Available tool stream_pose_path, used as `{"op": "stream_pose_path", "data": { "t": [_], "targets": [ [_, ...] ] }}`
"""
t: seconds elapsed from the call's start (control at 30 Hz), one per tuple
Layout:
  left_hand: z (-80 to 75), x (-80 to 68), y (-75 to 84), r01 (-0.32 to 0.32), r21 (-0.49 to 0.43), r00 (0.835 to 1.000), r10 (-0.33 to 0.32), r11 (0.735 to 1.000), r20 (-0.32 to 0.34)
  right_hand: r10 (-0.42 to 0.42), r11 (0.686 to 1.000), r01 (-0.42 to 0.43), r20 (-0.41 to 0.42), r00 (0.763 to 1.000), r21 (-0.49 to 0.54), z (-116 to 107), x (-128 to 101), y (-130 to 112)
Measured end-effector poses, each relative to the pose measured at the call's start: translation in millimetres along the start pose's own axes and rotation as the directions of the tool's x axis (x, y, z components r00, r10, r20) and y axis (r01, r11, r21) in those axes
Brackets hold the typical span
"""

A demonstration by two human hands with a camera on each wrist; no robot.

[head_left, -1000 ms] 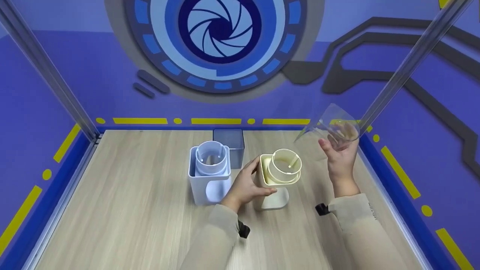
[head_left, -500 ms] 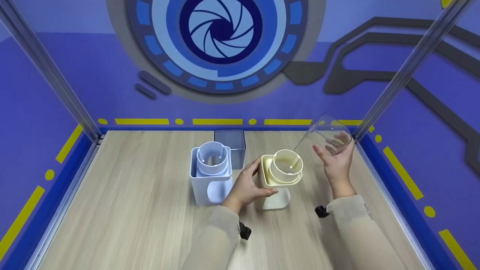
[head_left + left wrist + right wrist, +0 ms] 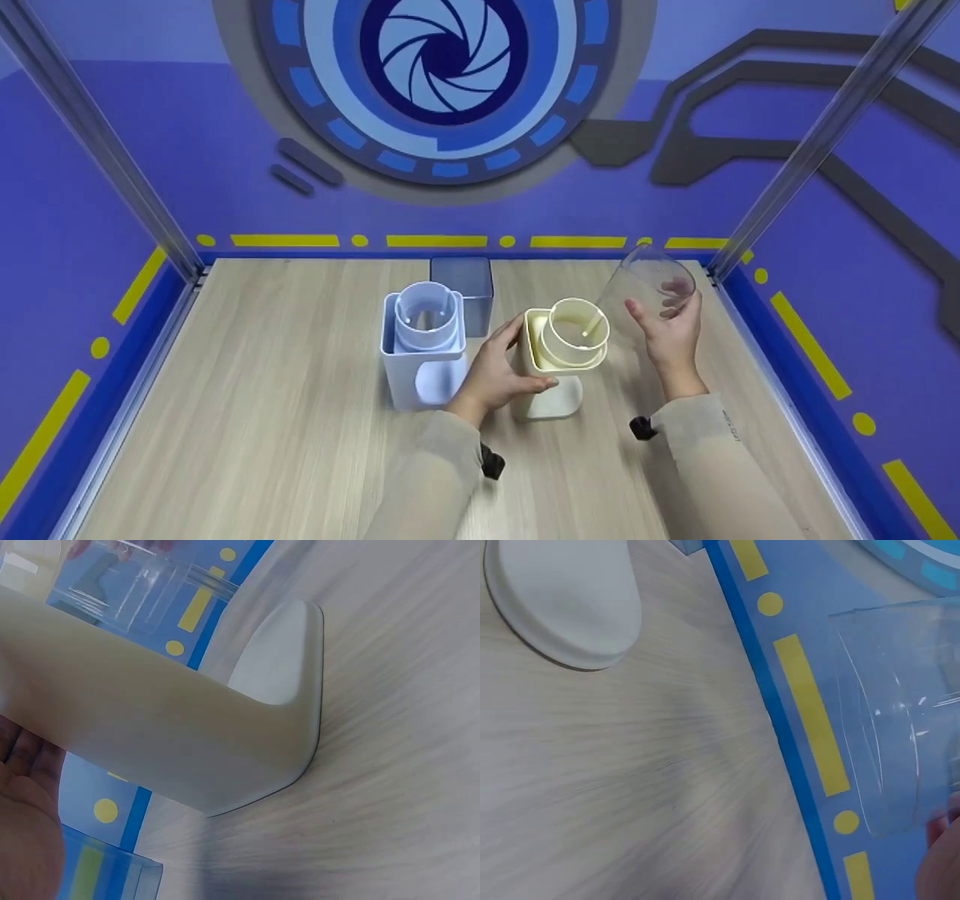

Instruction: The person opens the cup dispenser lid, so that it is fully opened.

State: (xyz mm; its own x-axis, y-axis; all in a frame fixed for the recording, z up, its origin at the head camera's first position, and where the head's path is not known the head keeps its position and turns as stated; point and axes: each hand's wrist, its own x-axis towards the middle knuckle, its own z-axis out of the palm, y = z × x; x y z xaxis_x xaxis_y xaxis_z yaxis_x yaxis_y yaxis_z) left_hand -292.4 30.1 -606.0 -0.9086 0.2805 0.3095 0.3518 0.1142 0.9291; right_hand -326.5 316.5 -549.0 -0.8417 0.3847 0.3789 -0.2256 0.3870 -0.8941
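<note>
A cream dispenser stand (image 3: 559, 352) with a round cup-shaped top stands on the wooden table (image 3: 262, 420). My left hand (image 3: 495, 371) grips its left side; the left wrist view shows the stand's cream wall (image 3: 165, 735) and its foot (image 3: 281, 660). My right hand (image 3: 667, 330) holds a clear plastic container (image 3: 649, 289) tilted in the air, just right of the stand's top. The right wrist view shows that clear container (image 3: 900, 712) and the stand's foot (image 3: 562, 604).
A pale blue stand (image 3: 421, 346) of the same shape stands left of the cream one. A grey-blue square box (image 3: 461, 289) sits behind them. Blue walls and metal posts (image 3: 810, 142) fence in the table.
My right hand has lowered the clear container and brought it left, closer to the cream stand's top. My left hand has kept its grip on the stand.
</note>
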Motion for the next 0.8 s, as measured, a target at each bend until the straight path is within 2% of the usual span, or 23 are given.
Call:
{"op": "stream_pose_path", "data": {
  "t": [0.2,0.43,0.63,0.8],
  "targets": [
    [0.2,0.2,-1.1,-0.010,0.014,1.000,0.010,1.000,-0.009,0.057,0.997,-0.057,0.017,0.998,-0.043,2,10,37],
    [0.2,-0.6,-0.8,0.003,0.016,1.000,-0.002,1.000,-0.012,0.163,0.985,-0.161,0.044,0.986,-0.056,4,10,43],
    [0.2,-0.6,-0.2,0.013,0.035,1.000,-0.013,0.999,-0.012,0.167,0.984,-0.163,0.066,0.984,-0.067,7,10,55],
    [0.2,-1.2,-0.1,0.008,0.037,1.000,-0.008,0.999,-0.014,0.189,0.978,-0.174,0.137,0.972,-0.112,9,4,72]
  ]
}}
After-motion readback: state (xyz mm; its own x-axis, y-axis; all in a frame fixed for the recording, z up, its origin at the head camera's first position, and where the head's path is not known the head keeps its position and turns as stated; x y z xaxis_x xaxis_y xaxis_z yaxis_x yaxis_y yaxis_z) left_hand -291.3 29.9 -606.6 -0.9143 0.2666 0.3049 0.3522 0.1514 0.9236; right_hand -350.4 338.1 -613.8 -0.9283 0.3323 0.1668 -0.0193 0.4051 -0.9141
